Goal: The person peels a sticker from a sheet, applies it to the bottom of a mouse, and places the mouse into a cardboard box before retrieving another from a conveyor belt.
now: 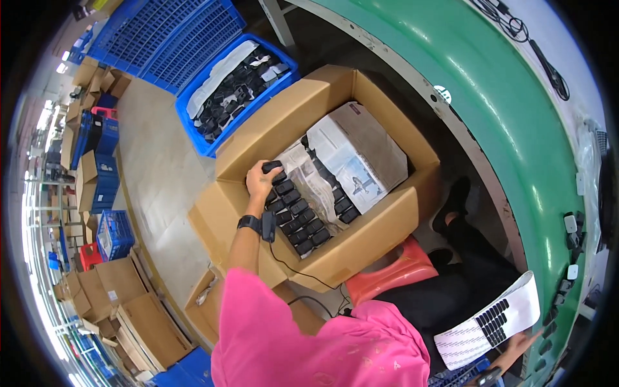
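Note:
My left hand (259, 183) reaches into a large open cardboard box (258, 145). Its fingers are closed around a small black power adapter (272, 166), at the far left end of several rows of similar black adapters (296, 219). Beside these rows lie printed paper sheets (335, 151), with another line of black pieces (343, 205) between them. At the lower right, my right hand (514, 350) has its fingers stretched toward small black pieces (549, 329) along the green bench. Next to it, a white label sheet (461, 345) carries small black labels.
A blue crate (207, 151) full of black parts stands beyond the box. A red stool (400, 271) is close to the box's near side. The curved green bench (509, 122) runs along the right. A cable (290, 267) trails from my left wrist. Cartons (151, 316) stand at left.

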`<move>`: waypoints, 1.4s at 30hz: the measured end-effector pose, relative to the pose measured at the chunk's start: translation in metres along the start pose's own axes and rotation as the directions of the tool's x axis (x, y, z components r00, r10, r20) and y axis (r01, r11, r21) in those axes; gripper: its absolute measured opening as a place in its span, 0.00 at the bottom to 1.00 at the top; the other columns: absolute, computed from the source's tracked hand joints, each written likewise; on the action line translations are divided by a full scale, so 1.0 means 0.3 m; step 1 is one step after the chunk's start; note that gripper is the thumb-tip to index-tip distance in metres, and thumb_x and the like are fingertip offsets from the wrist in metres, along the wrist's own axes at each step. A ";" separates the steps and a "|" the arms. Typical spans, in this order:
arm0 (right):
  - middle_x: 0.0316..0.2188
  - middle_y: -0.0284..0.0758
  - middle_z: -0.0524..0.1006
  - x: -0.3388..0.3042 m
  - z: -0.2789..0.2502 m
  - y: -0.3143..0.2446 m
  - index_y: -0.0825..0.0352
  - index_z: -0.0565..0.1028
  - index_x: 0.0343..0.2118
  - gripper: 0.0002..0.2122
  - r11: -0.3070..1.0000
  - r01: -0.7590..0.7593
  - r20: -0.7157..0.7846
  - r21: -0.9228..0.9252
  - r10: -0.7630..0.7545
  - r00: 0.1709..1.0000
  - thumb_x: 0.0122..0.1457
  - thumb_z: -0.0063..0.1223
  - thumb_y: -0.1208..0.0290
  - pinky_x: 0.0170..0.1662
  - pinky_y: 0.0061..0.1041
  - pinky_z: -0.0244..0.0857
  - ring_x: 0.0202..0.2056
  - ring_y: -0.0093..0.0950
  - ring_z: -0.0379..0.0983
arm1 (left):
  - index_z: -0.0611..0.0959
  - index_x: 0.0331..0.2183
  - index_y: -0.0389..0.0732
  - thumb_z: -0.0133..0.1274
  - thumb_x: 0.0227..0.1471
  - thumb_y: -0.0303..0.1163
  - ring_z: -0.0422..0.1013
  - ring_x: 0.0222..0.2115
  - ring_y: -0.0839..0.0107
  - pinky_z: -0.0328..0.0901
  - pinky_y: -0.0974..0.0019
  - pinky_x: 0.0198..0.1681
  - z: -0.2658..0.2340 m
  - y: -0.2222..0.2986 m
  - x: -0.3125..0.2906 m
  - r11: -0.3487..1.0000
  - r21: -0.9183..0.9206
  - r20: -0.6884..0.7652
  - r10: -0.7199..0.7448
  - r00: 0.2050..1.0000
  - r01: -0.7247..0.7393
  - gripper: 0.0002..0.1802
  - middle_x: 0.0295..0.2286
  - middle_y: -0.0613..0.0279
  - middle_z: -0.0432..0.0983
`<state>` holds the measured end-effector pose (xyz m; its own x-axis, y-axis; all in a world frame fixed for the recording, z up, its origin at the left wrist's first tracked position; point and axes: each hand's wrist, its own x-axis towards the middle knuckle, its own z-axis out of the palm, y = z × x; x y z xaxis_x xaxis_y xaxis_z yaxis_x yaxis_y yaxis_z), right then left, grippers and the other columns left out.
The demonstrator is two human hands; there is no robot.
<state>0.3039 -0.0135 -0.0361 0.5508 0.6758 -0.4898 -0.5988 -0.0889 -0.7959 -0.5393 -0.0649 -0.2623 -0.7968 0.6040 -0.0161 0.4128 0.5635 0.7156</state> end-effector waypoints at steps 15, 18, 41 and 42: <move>0.56 0.46 0.64 -0.266 0.172 0.095 0.74 0.59 0.58 0.25 -0.166 0.431 0.460 -0.887 -0.406 0.790 0.60 0.45 0.67 0.59 0.28 0.51 0.56 0.36 0.59 | 0.78 0.45 0.41 0.59 0.43 0.28 0.68 0.43 0.49 0.64 0.56 0.47 0.128 -0.301 0.124 0.889 0.438 0.104 0.098 0.990 -0.134 0.23 0.40 0.49 0.72; 0.56 0.47 0.64 -0.266 0.200 0.078 0.74 0.58 0.58 0.25 -0.253 0.362 0.437 -0.897 -0.378 0.816 0.61 0.46 0.68 0.59 0.28 0.52 0.56 0.37 0.59 | 0.75 0.49 0.43 0.55 0.49 0.33 0.66 0.44 0.49 0.64 0.54 0.48 0.138 -0.262 0.121 0.828 0.537 0.172 0.082 0.982 -0.163 0.23 0.42 0.49 0.71; 0.55 0.53 0.63 -0.174 0.092 0.043 0.78 0.59 0.57 0.23 -0.121 0.401 0.417 -0.908 -0.350 0.839 0.62 0.42 0.71 0.59 0.29 0.51 0.56 0.40 0.60 | 0.81 0.36 0.41 0.64 0.37 0.31 0.67 0.38 0.53 0.63 0.55 0.42 0.145 -0.168 -0.146 0.825 0.413 0.239 0.310 0.920 -0.385 0.18 0.33 0.54 0.70; 0.54 0.53 0.64 -0.239 0.189 0.083 0.78 0.60 0.56 0.22 -0.341 0.296 0.415 -0.892 -0.360 0.835 0.61 0.43 0.73 0.58 0.29 0.52 0.55 0.40 0.60 | 0.81 0.35 0.41 0.65 0.35 0.30 0.67 0.38 0.54 0.63 0.54 0.42 0.158 -0.172 -0.167 0.806 0.458 0.265 0.278 0.924 -0.374 0.19 0.34 0.55 0.70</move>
<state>0.2164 -0.0227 -0.0007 0.4344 0.9004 0.0254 0.8862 -0.4221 -0.1912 -0.4999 -0.0975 -0.3315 -0.5045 0.8634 -0.0011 0.8329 0.4869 0.2631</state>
